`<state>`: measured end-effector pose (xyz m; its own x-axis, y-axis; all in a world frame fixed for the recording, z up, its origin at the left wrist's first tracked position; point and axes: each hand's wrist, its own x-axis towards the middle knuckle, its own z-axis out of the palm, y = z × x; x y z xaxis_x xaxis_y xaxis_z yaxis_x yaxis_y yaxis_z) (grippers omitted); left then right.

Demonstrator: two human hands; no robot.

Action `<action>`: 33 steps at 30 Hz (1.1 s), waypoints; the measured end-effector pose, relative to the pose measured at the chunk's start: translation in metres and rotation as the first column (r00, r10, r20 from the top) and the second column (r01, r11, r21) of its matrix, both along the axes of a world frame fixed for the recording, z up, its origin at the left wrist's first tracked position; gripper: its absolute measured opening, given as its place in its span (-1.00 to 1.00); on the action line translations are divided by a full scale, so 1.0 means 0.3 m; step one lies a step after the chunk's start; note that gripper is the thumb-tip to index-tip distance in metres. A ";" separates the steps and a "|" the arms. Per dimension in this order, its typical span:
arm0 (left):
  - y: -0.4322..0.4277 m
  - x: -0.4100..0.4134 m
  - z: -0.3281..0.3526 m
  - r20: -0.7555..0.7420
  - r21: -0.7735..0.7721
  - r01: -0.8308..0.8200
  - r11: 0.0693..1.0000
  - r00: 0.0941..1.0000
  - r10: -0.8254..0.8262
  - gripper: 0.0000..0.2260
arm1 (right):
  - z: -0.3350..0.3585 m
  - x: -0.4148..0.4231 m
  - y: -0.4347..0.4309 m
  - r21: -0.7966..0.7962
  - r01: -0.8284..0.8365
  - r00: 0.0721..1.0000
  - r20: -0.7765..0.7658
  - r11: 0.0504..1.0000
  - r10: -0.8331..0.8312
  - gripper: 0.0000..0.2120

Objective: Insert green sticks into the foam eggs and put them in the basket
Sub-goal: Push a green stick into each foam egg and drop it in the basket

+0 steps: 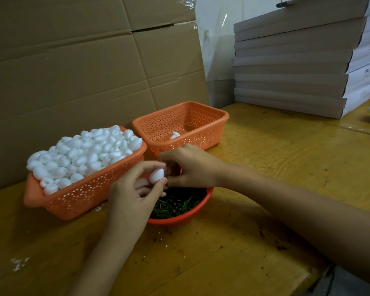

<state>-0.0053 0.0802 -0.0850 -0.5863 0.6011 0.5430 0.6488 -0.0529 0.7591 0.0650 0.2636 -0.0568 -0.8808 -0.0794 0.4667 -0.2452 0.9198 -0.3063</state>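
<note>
Orange perforated plastic made up the two rectangular baskets in the middle of the frame, both dotted with small round holes. The full basket point(83, 195), at centre left, was heaped above its rim with smooth, matt white eggs point(83, 154). The far basket point(201, 124), just to its upper right, held only a couple of finished eggs point(175, 135) against its near wall. A round red bowl point(179, 221) stood in front of them, partly under the hands, with a tangle of thin dark green sticks point(175, 205) inside. Above that bowl, near the centre of the frame, one foam egg point(156, 175) was held in the air, pinched between the thumb and fingertips of the left hand point(130, 193), which reached up from the lower middle. The right hand point(190, 167) came in from the lower right, its fingers curled and its tips gathered at the egg's right end; I could not tell whether they gripped a stick, since none showed there. The yellow wooden table point(265, 167) looked worn and grainy, with dark specks and white foam crumbs point(19, 263) at the lower left. Brown corrugated cardboard point(73, 60) leaned across the upper left, and a stack of flat grey boxes point(297, 71) sat at the upper right.
</note>
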 end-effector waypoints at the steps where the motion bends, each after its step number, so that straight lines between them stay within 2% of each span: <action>1: -0.001 -0.004 -0.003 0.015 -0.002 -0.003 1.000 1.000 0.003 -0.70 | 0.001 0.001 -0.001 0.004 -0.003 1.000 -0.002 1.000 0.003 -0.76; 4: -0.004 -0.006 -0.005 0.056 0.021 -0.014 1.000 0.998 0.013 -0.70 | 0.003 0.000 -0.001 0.008 -0.001 1.000 -0.007 1.000 0.001 -0.72; 7: -0.005 -0.006 -0.007 0.068 0.046 -0.025 0.999 0.997 0.022 -0.68 | 0.000 -0.002 0.001 -0.006 -0.002 1.000 0.003 1.000 0.002 -0.78; 24: -0.006 -0.004 0.010 -0.002 0.013 -0.058 0.998 0.998 0.058 -0.75 | -0.005 -0.007 0.005 0.029 -0.003 1.000 -0.013 1.000 0.003 -0.77; 30: -0.010 -0.005 0.015 0.001 0.018 -0.063 0.998 0.998 0.063 -0.70 | -0.002 -0.006 0.005 0.017 -0.014 1.000 -0.007 1.000 0.014 -0.79; 33: -0.007 -0.002 0.013 0.024 0.023 -0.060 0.998 0.998 0.059 -0.58 | -0.001 -0.006 0.007 -0.007 -0.016 1.000 -0.002 1.000 0.016 -0.80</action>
